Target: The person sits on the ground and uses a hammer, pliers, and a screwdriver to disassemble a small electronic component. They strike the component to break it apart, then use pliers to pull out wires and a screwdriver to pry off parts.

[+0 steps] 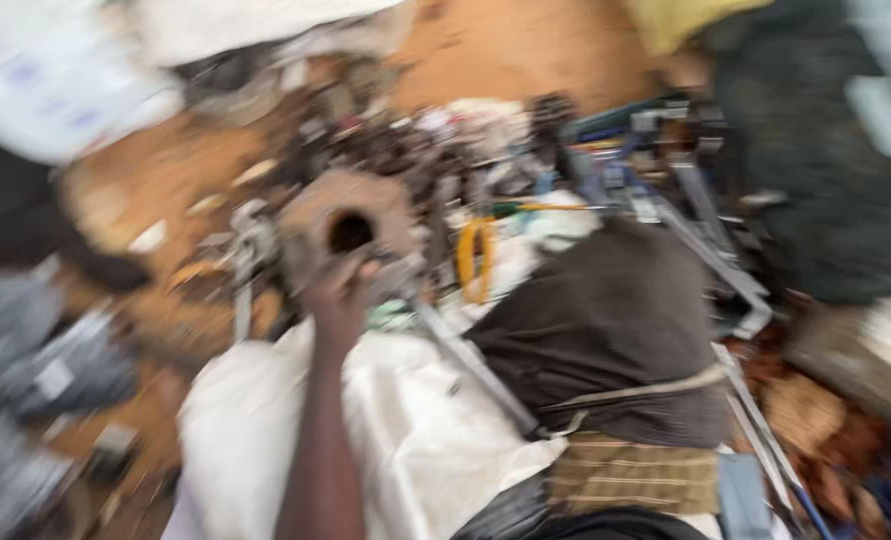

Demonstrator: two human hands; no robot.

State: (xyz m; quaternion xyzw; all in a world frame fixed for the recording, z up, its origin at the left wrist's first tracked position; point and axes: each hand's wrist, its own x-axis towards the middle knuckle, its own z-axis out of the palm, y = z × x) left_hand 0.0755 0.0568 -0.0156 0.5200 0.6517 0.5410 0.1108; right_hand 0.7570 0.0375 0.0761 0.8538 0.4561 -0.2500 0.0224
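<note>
- A rusty brown metal block with a dark round hole is grasped at its lower edge by the left hand, above a white sheet.
- Sandy ground is littered with blurred metal parts.
- A dark cloth crowds the right; bare sand lies to the left.
- The right hand is out of view.

The block looks like rough, rusty cast metal, matt brown; just below the block lies white sheeting, smooth and faintly glossy; right of the block, dark matt cloth; beyond it, dull grey metal bars; blur hides finer grain.
</note>
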